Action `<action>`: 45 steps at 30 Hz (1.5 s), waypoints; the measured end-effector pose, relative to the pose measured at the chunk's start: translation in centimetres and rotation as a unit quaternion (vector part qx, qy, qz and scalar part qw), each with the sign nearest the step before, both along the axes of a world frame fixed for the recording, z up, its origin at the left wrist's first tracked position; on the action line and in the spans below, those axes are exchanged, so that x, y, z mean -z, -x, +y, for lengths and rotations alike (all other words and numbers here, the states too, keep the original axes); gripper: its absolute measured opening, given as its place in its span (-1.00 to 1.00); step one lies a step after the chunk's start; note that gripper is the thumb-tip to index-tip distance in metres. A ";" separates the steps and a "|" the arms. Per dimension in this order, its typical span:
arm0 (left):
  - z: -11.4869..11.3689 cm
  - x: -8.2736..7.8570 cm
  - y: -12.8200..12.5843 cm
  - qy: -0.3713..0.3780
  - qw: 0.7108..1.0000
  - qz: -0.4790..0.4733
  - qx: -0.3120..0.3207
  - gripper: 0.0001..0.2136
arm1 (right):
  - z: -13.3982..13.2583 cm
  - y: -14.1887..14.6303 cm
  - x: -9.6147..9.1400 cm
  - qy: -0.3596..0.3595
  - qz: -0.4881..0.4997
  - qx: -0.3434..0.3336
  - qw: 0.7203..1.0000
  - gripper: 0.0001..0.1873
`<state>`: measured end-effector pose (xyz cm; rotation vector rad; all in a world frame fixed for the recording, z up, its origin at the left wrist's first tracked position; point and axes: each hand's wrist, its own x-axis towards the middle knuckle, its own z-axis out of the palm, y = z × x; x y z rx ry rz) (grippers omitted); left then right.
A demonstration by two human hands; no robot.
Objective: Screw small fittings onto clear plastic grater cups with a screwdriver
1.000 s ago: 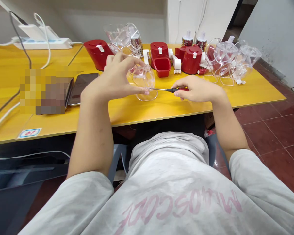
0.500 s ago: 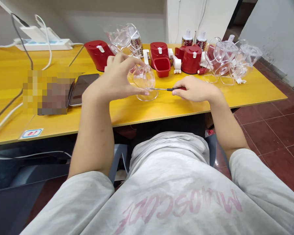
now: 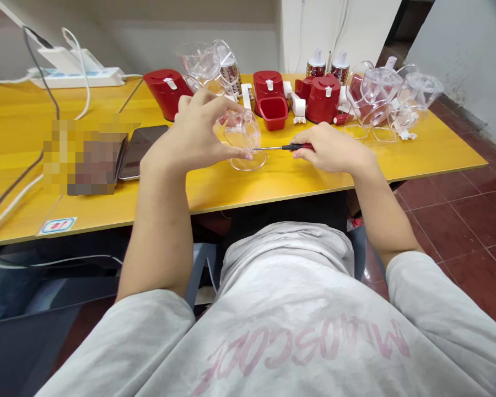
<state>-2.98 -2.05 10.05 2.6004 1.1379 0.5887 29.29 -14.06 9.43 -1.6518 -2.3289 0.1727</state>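
Note:
My left hand [image 3: 209, 132] is closed around a clear plastic part [image 3: 250, 132] with a round body and a ring-shaped base, lying tilted on its side above the yellow table [image 3: 231, 193]. In my right hand [image 3: 328, 148] is a screwdriver [image 3: 291, 147] with a black and red handle. Its metal shaft points left, and the tip meets the clear part close to my left thumb. Whether a screw sits at the tip is too small to tell. Just behind the clear part stands a small red open-topped cup [image 3: 273, 113].
Red housings [image 3: 167, 91] line the back, among white plastic pieces [image 3: 298, 107] and metal grater drums [image 3: 316, 65]. Other clear parts stand behind my left hand and at right [image 3: 382, 85]. A phone [image 3: 143, 149], a power strip [image 3: 76, 76] and cables lie left.
My right hand has shifted slightly on the screwdriver handle, its fingers looser and more of the handle showing. The tip stays at the clear part, and my left hand keeps its hold.

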 end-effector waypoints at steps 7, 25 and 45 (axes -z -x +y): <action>-0.1 0.2 -0.1 -0.018 1.000 -0.012 0.003 0.12 | -0.2 0.5 -0.5 -0.002 -0.026 0.009 1.000 -0.74; -1.6 -1.6 0.9 -0.013 0.999 -0.044 0.003 0.01 | -0.8 -0.3 -1.5 -0.070 -0.027 -0.014 0.997 -0.72; -0.2 0.0 0.4 -0.009 1.000 -0.020 0.023 0.00 | -0.4 -1.0 -1.4 0.078 0.017 0.024 0.997 -0.73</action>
